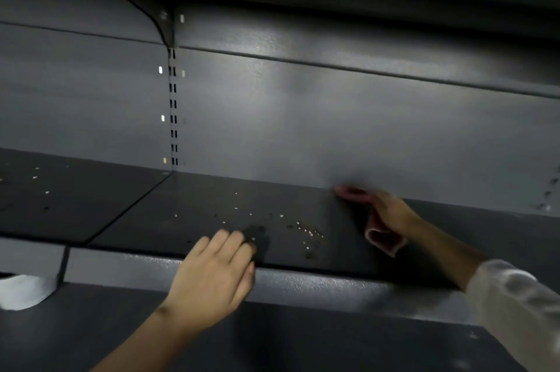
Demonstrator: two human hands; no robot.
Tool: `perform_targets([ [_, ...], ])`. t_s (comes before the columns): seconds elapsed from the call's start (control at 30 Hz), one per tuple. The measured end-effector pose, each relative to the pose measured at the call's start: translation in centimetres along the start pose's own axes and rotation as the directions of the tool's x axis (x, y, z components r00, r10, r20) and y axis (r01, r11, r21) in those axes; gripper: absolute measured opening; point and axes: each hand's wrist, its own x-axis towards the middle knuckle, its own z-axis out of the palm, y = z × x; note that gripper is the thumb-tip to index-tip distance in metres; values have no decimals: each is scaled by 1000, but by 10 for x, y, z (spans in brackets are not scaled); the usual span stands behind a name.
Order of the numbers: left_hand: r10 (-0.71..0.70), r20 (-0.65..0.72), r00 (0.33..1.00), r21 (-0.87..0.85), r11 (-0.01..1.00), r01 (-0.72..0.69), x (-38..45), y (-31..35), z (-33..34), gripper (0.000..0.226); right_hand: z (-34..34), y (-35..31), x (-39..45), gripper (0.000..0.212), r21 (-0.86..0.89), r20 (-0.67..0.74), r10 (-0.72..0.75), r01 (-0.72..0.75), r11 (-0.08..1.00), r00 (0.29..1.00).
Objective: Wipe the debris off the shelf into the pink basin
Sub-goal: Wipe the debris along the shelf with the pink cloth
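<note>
1. On the dark grey metal shelf [188, 214], a scatter of debris [303, 230] lies as pale crumbs and dark specks, thickest near the front lip and between the two hands.

2. At the back of the shelf, where its surface meets the rear panel [303, 129], the right hand [391, 214] is clenched around a pink cloth [380, 235]. One end of the cloth pokes out against the corner and the other hangs below the palm. The hand is blurred, so the exact finger placement cannot be told.

3. From that cloth, the main patch of debris lies to the left and forward, toward the front edge. A wipe would likely need to travel from the back corner outward and leftward to catch it.

4. Resting over the front lip, the left hand [215, 277] has its fingers [230, 241] released and gently curled, grasping nothing. The fingertips touch the shelf just beside a dark smudge at the left end of the crumb patch.

5. Nearer to the crumbs is the left hand, yet it is bare; the right hand carries the wiping tool, so I judge the sweep to be its job.

6. More crumbs [39, 180] lie on the neighbouring shelf section to the left, beyond the slotted upright [173, 117], well apart from both hands.

7. Nowhere in view is the pink basin. A pale rounded object [24, 293] shows at the lower left below the shelf, but what it is cannot be told.
</note>
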Motion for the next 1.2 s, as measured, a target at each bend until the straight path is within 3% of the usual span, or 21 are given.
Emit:
perform_targets([
  [0.07,-2,-16,1000,0,1000,2,0,1,5,28,-4,33,6,42,-88,53,171,-166,982,984],
  [0.13,3,-27,1000,10,1000,-3,0,2,10,27,4,43,20,45,-260,68,209,-185,948,976],
  [0.27,4,-17,1000,25,1000,-3,0,-1,11,28,43,-16,34,38,-325,156,-40,89,942,987],
  [0.37,-4,-7,1000,33,999,5,0,0,10,30,67,-66,29,30,-211,187,-248,285,935,951],
  [0.47,-5,-23,1000,10,1000,6,-2,0,11,34,63,-84,23,31,-64,129,-324,334,940,937],
  [0.57,-3,-36,999,-24,1000,2,-2,0,11,43,25,-55,28,33,38,40,-224,222,974,974],
  [0.7,-14,-36,999,-30,999,13,1,1,10,40,-47,43,13,41,126,-75,175,-165,978,982],
  [0.8,-5,-30,1000,-11,1000,5,2,1,10,26,-71,115,-10,39,14,-77,215,-215,977,974],
  [0.93,-2,-19,1000,2,1000,2,1,2,10,14,-58,143,-19,40,-352,38,292,-261,899,956],
  [1.0,-3,-21,1000,13,1000,3,0,3,10,18,-44,117,-14,41,-427,95,196,-138,894,976],
  [1.1,-25,-15,1000,24,999,26,0,4,10,30,-17,57,-11,35,-317,155,-14,64,946,988],
  [1.2,-24,-16,1000,28,999,24,0,4,9,33,12,-5,-15,31,-168,119,-132,151,974,984],
])
